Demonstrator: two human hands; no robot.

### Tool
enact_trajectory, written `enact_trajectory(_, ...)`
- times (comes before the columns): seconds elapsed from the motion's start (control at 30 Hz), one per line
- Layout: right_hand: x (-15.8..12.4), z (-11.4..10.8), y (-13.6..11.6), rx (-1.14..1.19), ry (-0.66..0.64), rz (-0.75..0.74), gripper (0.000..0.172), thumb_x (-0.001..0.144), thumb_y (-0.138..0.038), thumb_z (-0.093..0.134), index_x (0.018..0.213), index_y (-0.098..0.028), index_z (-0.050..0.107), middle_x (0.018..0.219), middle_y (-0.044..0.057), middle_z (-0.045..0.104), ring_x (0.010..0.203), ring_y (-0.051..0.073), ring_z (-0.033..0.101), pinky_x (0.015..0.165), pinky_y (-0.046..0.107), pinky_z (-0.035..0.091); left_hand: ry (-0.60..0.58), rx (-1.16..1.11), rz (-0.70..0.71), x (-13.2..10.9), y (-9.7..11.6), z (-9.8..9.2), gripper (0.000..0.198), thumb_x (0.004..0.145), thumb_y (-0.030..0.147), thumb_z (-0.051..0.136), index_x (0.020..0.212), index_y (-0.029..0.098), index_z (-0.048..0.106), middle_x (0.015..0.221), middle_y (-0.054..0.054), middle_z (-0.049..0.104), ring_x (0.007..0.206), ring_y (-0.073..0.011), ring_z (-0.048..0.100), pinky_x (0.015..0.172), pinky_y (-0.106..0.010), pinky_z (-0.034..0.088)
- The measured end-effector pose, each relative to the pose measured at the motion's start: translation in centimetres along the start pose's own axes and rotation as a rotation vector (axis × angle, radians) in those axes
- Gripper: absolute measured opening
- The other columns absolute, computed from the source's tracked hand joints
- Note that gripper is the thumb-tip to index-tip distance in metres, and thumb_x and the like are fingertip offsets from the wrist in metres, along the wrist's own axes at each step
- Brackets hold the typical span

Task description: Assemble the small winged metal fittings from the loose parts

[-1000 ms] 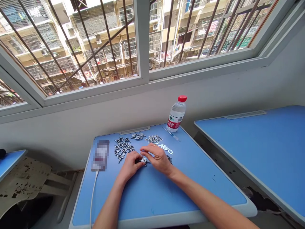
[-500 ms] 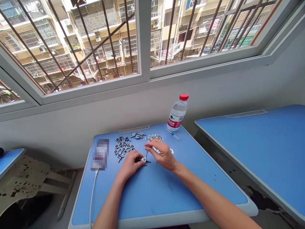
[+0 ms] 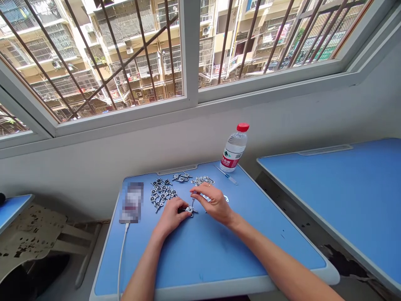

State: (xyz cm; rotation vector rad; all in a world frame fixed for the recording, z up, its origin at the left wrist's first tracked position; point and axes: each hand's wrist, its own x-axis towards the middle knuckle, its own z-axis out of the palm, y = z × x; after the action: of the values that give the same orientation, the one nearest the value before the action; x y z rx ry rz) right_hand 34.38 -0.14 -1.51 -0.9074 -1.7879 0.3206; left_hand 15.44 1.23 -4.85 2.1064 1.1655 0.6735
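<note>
My left hand point(image 3: 171, 214) is closed, thumb and fingers pinching a small silver metal part point(image 3: 190, 210) with thin arms sticking out, low over the desk. Above it, my right hand point(image 3: 214, 201) pinches a small screwdriver point(image 3: 193, 200) held nearly upright. Its thin shaft points down at the metal part; where the tip meets it is too small to make out. To the left of my hands lies a group of dark round metal parts with stems point(image 3: 163, 190). Behind my right hand are several silver pieces point(image 3: 203, 180), partly covered by that hand.
The blue desk point(image 3: 213, 259) also bears a phone-like blurred item point(image 3: 131, 202) with a white cable point(image 3: 121, 255). More metal parts point(image 3: 181, 177) lie at the back. A red-capped water bottle point(image 3: 233, 149) stands back right, beside a blue-handled thin tool point(image 3: 227, 175). Another desk point(image 3: 338, 188) stands right.
The camera view has shifted very slightly. Both hands, the metal part and the screwdriver hold practically the same position.
</note>
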Motion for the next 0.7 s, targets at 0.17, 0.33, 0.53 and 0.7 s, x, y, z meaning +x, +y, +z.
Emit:
enact_trajectory(0.17,-0.08,0.04,0.14,-0.027,-0.034,-0.016,0.014,0.092,-0.022,0.054,0.093,-0.021,0.069,0.072,0.004,0.067,0.069,0.019,0.058,0.066,0.033,0.049,0.000,0.005,-0.003,-0.04,0.26,-0.07,0.008,0.077,0.022,0.071,0.075,0.018,0.064,0.078,0.001,0.058,0.074,-0.0158,0.052,0.068,-0.027,0.036)
enact_trajectory(0.33,-0.13,0.12,0.33,-0.011,-0.006,-0.010,0.013,0.092,-0.022,0.055,0.094,-0.021,0.068,0.074,0.004,0.068,0.070,0.019,0.058,0.065,0.032,0.049,-0.001,0.018,-0.003,-0.01,0.25,-0.08,0.008,0.078,0.023,0.070,0.076,0.018,0.064,0.078,0.000,0.059,0.075,-0.0159,0.054,0.068,-0.026,0.036)
enact_trajectory(0.53,-0.01,-0.01,0.24,-0.041,-0.044,-0.024,0.016,0.094,-0.024,0.053,0.094,-0.021,0.069,0.073,0.004,0.068,0.070,0.019,0.057,0.067,0.033,0.049,-0.006,0.024,0.003,0.01,0.19,-0.09,0.009,0.078,0.024,0.071,0.075,0.018,0.064,0.078,0.000,0.059,0.074,-0.0159,0.054,0.068,-0.026,0.037)
enact_trajectory(0.7,0.18,-0.29,-0.01,0.051,-0.166,-0.060,0.022,0.096,-0.021,0.047,0.104,-0.022,0.067,0.080,0.004,0.072,0.075,0.019,0.060,0.072,0.034,0.051,-0.006,0.002,0.001,0.02,0.20,-0.11,0.008,0.078,0.023,0.070,0.074,0.018,0.064,0.078,0.000,0.060,0.075,-0.0163,0.054,0.070,-0.027,0.038)
